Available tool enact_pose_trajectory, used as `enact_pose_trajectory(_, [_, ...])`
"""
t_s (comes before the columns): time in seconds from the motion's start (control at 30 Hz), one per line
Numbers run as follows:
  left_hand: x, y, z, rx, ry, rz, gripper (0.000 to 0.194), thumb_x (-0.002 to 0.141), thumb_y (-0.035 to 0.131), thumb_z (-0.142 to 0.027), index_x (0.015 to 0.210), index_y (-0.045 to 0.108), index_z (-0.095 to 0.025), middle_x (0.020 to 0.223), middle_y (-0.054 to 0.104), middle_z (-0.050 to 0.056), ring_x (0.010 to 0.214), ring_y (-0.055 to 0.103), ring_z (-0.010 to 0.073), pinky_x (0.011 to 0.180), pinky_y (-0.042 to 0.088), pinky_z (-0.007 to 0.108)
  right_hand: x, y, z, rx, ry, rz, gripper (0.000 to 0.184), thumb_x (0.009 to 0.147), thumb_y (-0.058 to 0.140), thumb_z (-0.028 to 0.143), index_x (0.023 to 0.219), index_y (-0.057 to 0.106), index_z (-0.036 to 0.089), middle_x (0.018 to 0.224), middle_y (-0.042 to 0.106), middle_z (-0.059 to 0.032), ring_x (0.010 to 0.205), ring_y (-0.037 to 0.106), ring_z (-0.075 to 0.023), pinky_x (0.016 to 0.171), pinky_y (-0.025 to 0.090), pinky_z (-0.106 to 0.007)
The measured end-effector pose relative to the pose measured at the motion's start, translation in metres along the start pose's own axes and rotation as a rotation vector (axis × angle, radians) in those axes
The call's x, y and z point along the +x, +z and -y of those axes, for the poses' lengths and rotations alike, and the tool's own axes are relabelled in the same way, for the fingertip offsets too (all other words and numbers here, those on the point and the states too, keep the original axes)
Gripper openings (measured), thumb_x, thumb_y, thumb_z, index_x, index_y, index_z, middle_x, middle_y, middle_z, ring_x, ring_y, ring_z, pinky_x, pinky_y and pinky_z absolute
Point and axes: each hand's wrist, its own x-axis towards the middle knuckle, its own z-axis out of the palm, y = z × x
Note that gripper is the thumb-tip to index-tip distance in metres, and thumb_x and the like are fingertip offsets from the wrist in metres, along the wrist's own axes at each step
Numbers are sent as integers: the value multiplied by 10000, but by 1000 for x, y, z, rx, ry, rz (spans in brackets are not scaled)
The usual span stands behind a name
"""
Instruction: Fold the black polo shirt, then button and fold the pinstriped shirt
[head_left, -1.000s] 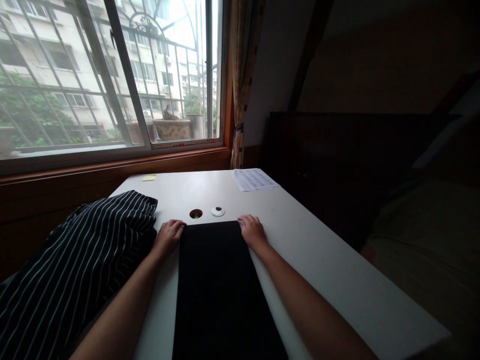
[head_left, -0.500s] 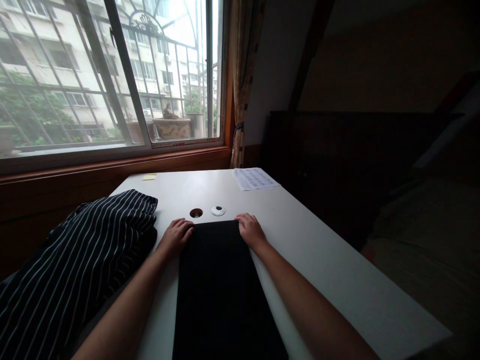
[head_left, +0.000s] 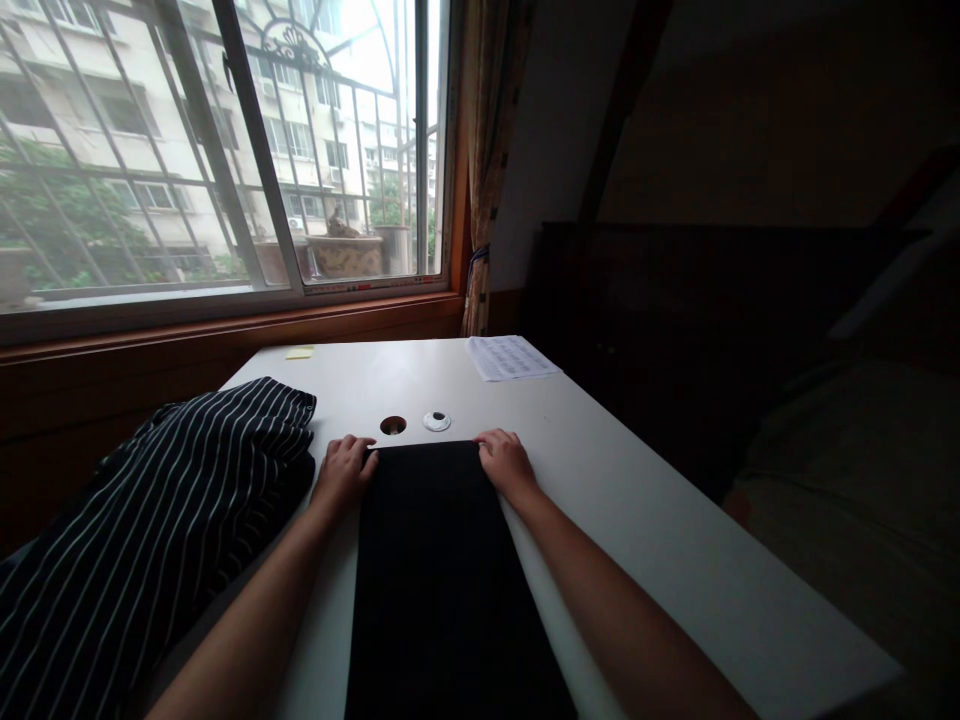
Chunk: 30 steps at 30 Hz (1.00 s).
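Observation:
A long, folded black cloth (head_left: pixel 442 570) lies flat on the white table, running from its middle toward me; its near end leaves the view. At the cloth's far left corner is my left hand (head_left: pixel 345 475), thumb and forefinger closed on the edge. My right hand (head_left: pixel 508 463) pinches the far right corner with its fingers bent over the edge. The far edge runs nearly straight between both hands. Which kind of garment it is, I cannot tell.
Left on the table (head_left: pixel 622 510) lies a heaped black cloth with white stripes (head_left: pixel 202 490). Beyond my hands are a round cable hole (head_left: pixel 393 425) and a white round cap (head_left: pixel 436 421). Printed sheets (head_left: pixel 512 358) and a yellow note (head_left: pixel 299 352) lie at the back, below the window (head_left: pixel 337 150).
My left hand has shifted slightly to the left at the corner, its thumb now more apart from the fingers. My right hand and the cloth have barely moved.

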Motion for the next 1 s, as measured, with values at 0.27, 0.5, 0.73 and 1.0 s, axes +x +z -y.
enact_pose_trajectory(0.27, [2,1,4,11,-39,-8,283,928,503,-317,1070,727,-218,1002,630,98,1007,536,295,983,420,443,-2,-1,2,-10,20,5,282,883,537,125,1042,746,227,1123,712,-48,1088,564,-216,979,396,-301])
enact_pose_trajectory(0.5, [2,-1,2,3,-59,-11,255,924,501,-299,1002,729,-215,1005,635,94,1007,549,289,988,412,434,-1,-1,2,0,29,4,277,878,543,134,1042,746,226,1123,710,-43,1091,561,-215,991,389,-296])
enact_pose_trajectory(0.73, [1,-3,1,-8,-74,-5,254,926,500,-295,1012,724,-213,1014,637,92,1007,536,297,974,421,434,1,1,-1,37,51,-4,255,888,548,143,1028,752,204,1086,713,-72,1070,583,-216,998,398,-312])
enact_pose_trajectory(1.0, [2,-2,3,-8,-70,-1,248,925,501,-288,1018,718,-214,1027,643,95,1007,546,295,973,422,436,4,-1,-5,129,120,1,263,915,512,175,1031,745,218,1071,731,-48,1000,651,-176,931,458,-275])
